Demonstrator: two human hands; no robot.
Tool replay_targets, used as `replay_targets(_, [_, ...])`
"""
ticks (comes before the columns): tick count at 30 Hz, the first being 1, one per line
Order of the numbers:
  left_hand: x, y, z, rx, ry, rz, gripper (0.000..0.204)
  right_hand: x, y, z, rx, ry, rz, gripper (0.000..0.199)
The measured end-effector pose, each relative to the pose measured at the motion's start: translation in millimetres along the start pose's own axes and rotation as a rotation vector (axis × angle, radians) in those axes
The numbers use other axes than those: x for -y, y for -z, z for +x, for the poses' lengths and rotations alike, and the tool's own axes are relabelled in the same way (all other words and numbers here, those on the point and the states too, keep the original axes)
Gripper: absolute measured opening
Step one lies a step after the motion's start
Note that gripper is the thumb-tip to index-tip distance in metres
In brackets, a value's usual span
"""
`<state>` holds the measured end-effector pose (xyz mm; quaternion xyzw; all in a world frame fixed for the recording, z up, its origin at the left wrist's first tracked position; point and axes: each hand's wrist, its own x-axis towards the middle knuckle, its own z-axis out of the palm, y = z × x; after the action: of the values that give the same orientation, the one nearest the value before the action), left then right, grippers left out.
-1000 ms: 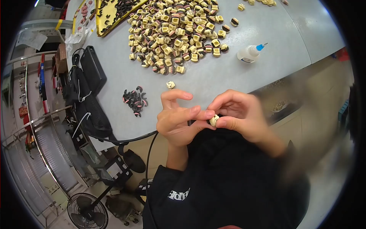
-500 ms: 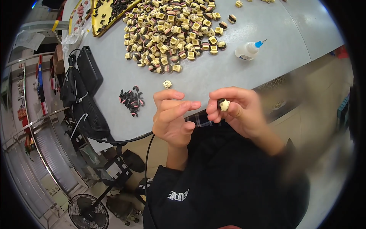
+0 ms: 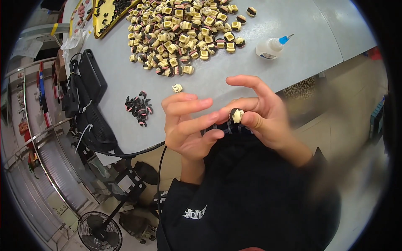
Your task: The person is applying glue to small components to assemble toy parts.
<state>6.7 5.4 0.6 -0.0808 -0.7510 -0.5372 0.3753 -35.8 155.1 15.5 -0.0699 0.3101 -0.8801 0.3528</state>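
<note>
Between the thumb and fingers of my right hand is a small cream and black moulded piece. Its index finger is lifted away from it. My left hand is just to the left, fingers apart, with nothing seen in it; a fingertip comes close to the piece, and I cannot tell if it touches. Beyond the left hand, a single cream speckled piece lies on the grey table. Farther left is a small heap of black and pink curved bits.
A large pile of cream, black and pink pieces covers the far table. A white bottle with a blue needle tip stands to its right. Yellow trays lie far left. A black box and cables line the left edge; a fan stands below.
My right hand has raised its index finger and turned the piece, which has moved slightly left toward my left hand. The table view has shifted a little.
</note>
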Motion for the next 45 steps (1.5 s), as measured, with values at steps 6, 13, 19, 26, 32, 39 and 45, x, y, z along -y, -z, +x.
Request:
replay_targets(6, [-0.4,1.8,2.9,0.144,0.037,0.048,0.026,2.7,0.1,-4.1,0.004,-0.003,-0.233,0.072])
replay_targets(13, [-0.7,3.3,-1.3,0.196,-0.013,0.141,0.02,-1.8,8.7,-1.6,0.093,0.224,-0.521,0.073])
replay_targets(19, [2.2,2.0,-3.3,0.117,-0.14,0.31,0.019,-2.6,7.7,-1.9,0.023,0.174,-0.525,0.067])
replay_targets(26, [0.4,0.4,-1.6,0.118,-0.13,0.354,0.015,-6.0,8.5,2.4,-0.007,0.202,-0.539,0.061])
replay_targets(32, [-1.8,1.2,3.9,0.078,0.023,0.224,0.016,-3.6,-8.3,10.3,-0.019,0.179,-0.319,0.042])
replay_targets(39, [-0.3,-0.5,4.1,0.066,0.187,0.086,0.027,-8.8,-10.4,11.2,-0.087,0.075,-0.155,0.017])
replay_targets(45, [0.2,1.8,5.0,0.096,0.163,0.072,0.024,-12.1,-2.2,10.6,-0.066,0.101,-0.169,0.013])
